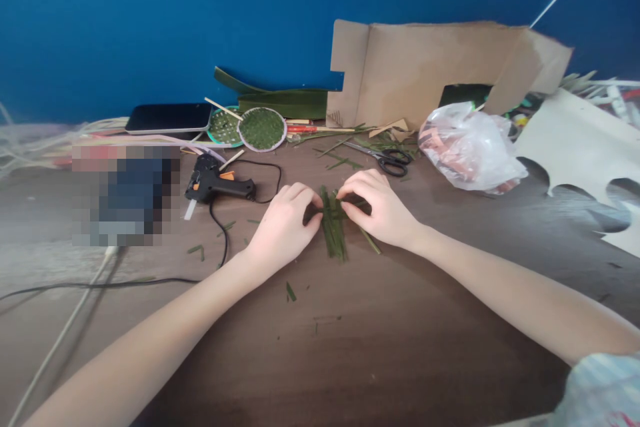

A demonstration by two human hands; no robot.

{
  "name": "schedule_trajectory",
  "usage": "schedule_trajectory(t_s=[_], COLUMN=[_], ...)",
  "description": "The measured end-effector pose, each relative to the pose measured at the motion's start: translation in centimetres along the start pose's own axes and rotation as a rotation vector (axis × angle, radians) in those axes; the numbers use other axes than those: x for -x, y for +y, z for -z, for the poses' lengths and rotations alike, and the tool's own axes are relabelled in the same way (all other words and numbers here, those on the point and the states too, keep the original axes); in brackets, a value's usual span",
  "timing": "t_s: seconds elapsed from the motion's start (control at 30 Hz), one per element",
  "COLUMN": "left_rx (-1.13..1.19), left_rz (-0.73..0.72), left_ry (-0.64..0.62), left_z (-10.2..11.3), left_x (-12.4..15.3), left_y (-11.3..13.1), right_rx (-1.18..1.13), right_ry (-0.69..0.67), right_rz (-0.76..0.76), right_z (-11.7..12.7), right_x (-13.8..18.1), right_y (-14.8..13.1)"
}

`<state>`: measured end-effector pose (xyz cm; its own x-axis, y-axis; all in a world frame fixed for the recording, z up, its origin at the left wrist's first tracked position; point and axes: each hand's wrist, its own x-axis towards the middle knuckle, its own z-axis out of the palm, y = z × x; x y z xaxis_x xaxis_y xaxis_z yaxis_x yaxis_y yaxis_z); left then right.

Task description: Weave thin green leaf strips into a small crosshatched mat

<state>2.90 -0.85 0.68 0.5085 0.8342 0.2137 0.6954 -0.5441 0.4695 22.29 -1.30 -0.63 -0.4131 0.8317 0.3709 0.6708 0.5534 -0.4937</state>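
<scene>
Several narrow green leaf strips lie side by side on the brown table, some of them crossing others. My left hand pinches at their left edge, thumb and fingertips closed on the strips. From the right, my right hand pinches a strip near the upper end of the bundle. One loose strip slants out below my right hand. How the strips pass over and under one another between my fingers is too small to make out.
A black glue gun with its cord lies left of my hands. Beyond are black-handled scissors, a round woven green piece, a tablet-like device and a cardboard box. A plastic bag and cut white card lie right.
</scene>
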Motion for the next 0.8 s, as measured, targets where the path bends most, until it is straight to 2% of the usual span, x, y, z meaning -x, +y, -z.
schedule_trajectory(t_s=[0.1,0.27,0.43,0.6,0.8], left_rx=[-0.064,-0.154,-0.141,-0.139,-0.168], left_rz=[-0.041,-0.017,0.004,0.002,-0.019], left_ry=[-0.043,-0.059,-0.052,-0.048,-0.075], left_z=[0.0,0.1,0.1,0.1,0.0], left_x=[0.1,0.1,0.1,0.2,0.3], left_y=[0.2,0.3,0.2,0.1,0.0], right_rx=[-0.008,0.038,0.075,0.002,0.036], right_ry=[0.017,-0.009,-0.074,-0.112,-0.225], right_rz=[-0.011,-0.024,-0.021,-0.039,-0.016], right_z=[0.1,0.2,0.2,0.4,1.1], right_x=[0.0,0.1,0.0,0.0,0.2], right_y=[-0.1,-0.3,-0.4,-0.3,0.2])
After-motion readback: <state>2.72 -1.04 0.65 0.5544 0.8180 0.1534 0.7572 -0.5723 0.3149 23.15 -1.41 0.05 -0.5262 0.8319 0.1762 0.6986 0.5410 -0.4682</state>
